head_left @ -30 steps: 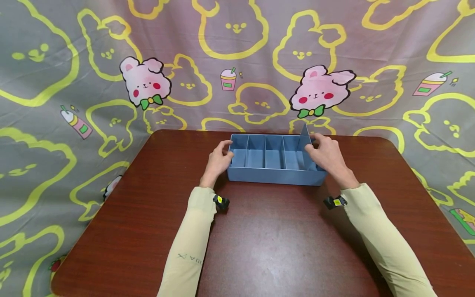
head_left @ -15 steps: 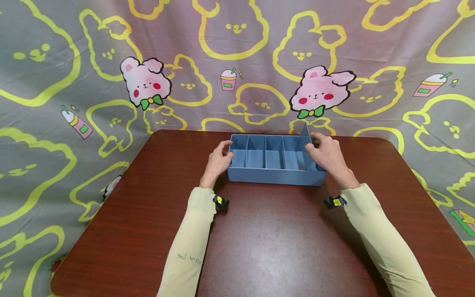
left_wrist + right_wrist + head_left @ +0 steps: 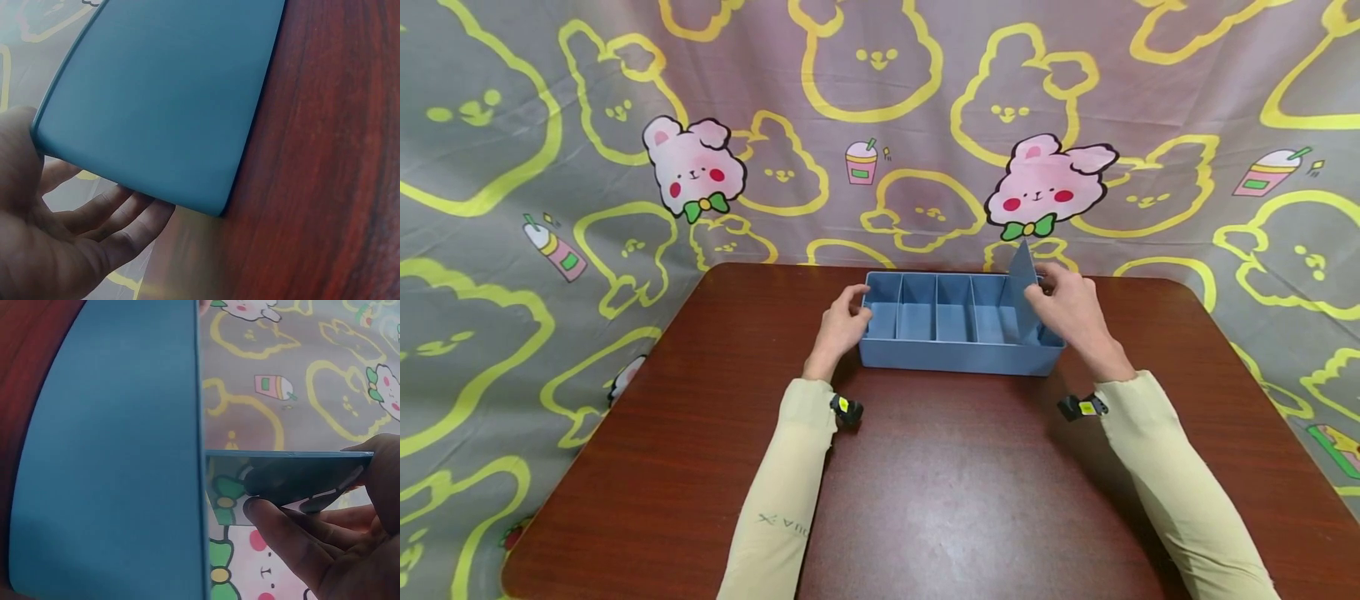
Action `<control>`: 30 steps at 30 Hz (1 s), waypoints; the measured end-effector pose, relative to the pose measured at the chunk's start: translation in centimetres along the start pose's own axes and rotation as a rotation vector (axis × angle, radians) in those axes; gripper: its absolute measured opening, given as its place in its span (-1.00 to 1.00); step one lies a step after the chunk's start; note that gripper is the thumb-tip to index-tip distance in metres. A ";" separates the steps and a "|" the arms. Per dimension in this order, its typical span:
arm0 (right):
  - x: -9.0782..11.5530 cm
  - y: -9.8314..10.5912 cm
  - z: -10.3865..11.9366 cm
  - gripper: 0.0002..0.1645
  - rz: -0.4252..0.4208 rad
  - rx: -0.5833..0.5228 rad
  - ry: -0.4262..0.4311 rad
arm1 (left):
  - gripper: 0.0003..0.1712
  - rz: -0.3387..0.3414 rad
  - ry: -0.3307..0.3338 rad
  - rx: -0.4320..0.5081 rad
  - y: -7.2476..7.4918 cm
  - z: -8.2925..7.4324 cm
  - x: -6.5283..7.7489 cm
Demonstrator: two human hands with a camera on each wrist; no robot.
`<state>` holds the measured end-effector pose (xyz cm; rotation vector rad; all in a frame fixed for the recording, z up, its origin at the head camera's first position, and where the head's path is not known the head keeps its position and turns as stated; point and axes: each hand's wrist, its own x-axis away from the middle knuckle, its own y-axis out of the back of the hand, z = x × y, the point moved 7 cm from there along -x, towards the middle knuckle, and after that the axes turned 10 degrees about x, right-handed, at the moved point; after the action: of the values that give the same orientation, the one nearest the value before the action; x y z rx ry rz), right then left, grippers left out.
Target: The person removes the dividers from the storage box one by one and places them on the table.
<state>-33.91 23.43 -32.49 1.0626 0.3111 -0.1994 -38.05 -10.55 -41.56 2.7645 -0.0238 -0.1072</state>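
A long blue divided storage box [image 3: 955, 357] lies on the table, several compartments side by side. My left hand [image 3: 841, 325] holds its left end, with the thumb at the top edge and fingers against the end wall in the left wrist view. A thin blue divider [image 3: 1021, 271] stands upright near the box's right end, rising above the rim. My right hand [image 3: 1070, 310] pinches this divider between thumb and fingers. In the right wrist view the divider [image 3: 281, 478] projects past the rim, the fingers spread along its face. Its lower part is hidden behind the box wall.
The box stands toward the back of a brown wooden table [image 3: 940, 500]. Behind the table hangs a curtain [image 3: 925, 92] printed with bunnies and drink cups. Small cameras are strapped to both wrists.
My right hand has shifted slightly to the right, and the divider has moved right with it, standing a little higher. The left hand and box stay in place.
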 end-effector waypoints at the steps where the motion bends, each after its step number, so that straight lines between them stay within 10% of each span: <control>1: 0.0 0.2 0.0 -0.44 -0.009 -0.004 0.002 | -0.49 0.000 -0.001 0.000 0.0 0.0 0.0; 30: 0.7 0.7 1.5 -0.47 0.005 -0.064 0.097 | -0.49 -0.004 0.014 -0.002 0.0 0.0 0.0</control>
<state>-32.83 22.41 -31.41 1.0113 0.3998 -0.1325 -38.10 -10.55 -41.54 2.7629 -0.0152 -0.0894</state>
